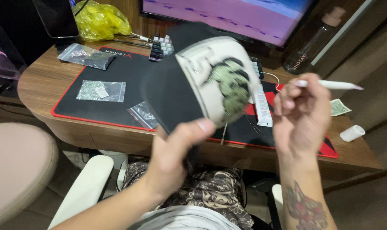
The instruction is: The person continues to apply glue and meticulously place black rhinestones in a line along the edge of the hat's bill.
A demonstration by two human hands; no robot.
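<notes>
My left hand (174, 157) grips a baseball cap (204, 79) by its black brim and holds it up over the desk edge. The cap has a cream front panel with a green and black design. My right hand (300, 113) is closed around a white pen-like tool (330, 84) whose tip points right, just to the right of the cap. The two hands do not touch.
A black desk mat with a red edge (95, 108) lies on the wooden desk (44, 81). On it lie clear bags of small stones (101, 90), a white tube (261, 106) and a keyboard (159, 47). A monitor, dark bottle (306, 47), yellow bag (100, 19), banknote (339, 107) and white cap (352, 133) surround them.
</notes>
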